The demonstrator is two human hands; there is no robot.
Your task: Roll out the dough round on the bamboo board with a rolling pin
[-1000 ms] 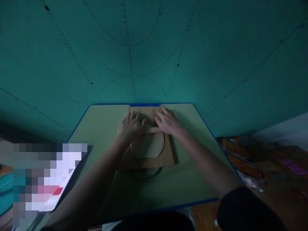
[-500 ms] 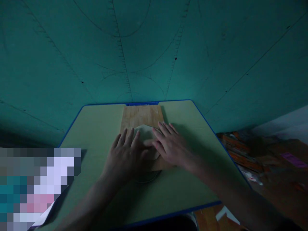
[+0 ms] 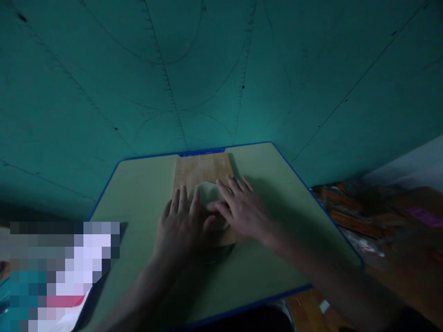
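Note:
A wooden board (image 3: 202, 168) lies on the pale table, with a round, flat, whitish piece (image 3: 208, 191) on it that looks like dough. My left hand (image 3: 180, 221) rests palm down over the left side of the board and the piece, fingers spread. From the right, my right hand (image 3: 240, 207) lies over the piece's right edge, its fingers also apart. Both thumbs reach inward above the piece. Part of a dark round object (image 3: 216, 256) shows below the board's near edge; my left hand and its shadow hide the rest.
The table has a blue rim (image 3: 292, 169) and stands against a green wall (image 3: 207, 78) with drawn lines. At the lower left a blurred-out, pale and teal item overlaps the table edge. Orange and brown clutter (image 3: 353, 216) lies on the floor at right.
The camera view has tilted slightly. My thumbs have drawn a little nearer each other over the whitish piece, and both hands stay flat in nearly the same place.

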